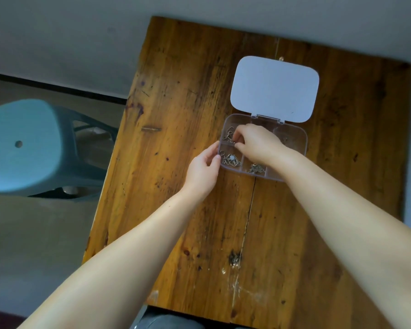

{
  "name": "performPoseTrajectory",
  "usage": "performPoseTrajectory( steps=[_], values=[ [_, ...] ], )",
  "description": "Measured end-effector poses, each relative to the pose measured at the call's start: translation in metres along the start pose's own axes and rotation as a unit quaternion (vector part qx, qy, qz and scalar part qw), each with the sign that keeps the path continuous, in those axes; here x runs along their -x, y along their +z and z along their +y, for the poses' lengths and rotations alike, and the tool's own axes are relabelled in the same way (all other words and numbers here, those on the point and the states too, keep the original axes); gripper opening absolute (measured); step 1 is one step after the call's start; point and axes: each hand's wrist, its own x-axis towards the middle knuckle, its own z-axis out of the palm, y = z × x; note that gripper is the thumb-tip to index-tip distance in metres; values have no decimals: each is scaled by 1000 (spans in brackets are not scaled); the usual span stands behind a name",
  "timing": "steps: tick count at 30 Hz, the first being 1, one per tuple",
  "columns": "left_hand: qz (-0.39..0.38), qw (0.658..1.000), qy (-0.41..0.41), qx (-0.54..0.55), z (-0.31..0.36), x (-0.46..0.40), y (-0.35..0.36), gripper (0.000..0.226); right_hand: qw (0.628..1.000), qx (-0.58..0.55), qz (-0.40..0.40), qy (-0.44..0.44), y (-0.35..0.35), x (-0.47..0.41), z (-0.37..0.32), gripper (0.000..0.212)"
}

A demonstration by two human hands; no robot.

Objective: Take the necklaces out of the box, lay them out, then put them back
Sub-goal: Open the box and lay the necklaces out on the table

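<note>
A clear plastic box [301, 141] with several compartments lies on the wooden table, its white lid [274, 87] folded open behind it. My right hand [256, 143] reaches into the far-left compartment and pinches a thin chain necklace [228, 136] there. My left hand [203, 170] holds the box's left edge, thumb and fingers on the rim. Another necklace with a pale bead [231, 159] sits in the near-left compartment. A third tangled chain [256, 168] lies in the near-middle one. My right wrist hides part of the box.
The wooden table [176, 115] runs from the wall to my lap, with a crack down its middle. A light blue plastic stool [22, 143] stands on the floor to the left. The grey wall is beyond the table's far edge.
</note>
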Motion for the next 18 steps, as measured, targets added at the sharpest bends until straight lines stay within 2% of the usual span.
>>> performPoseTrajectory(
  steps=[3,6,9,14,16,18],
  values=[
    [6,1000,0,-5,4,1,0,38,1000,-9,6,4,3,2,0,25],
    [15,1000,-1,-15,5,1,2,38,999,33,7,-5,7,0,-3,30],
    [19,1000,2,-20,2,2,3,38,1000,20,12,2,7,-4,-3,22],
    [16,1000,1,-19,1,1,3,37,993,-108,53,-14,-2,7,7,16],
    [28,998,7,-64,4,-2,1,40,984,-162,76,-28,-11,18,8,20],
    [55,990,60,-114,13,1,0,49,971,-222,72,-48,-23,32,6,23]
  ],
)
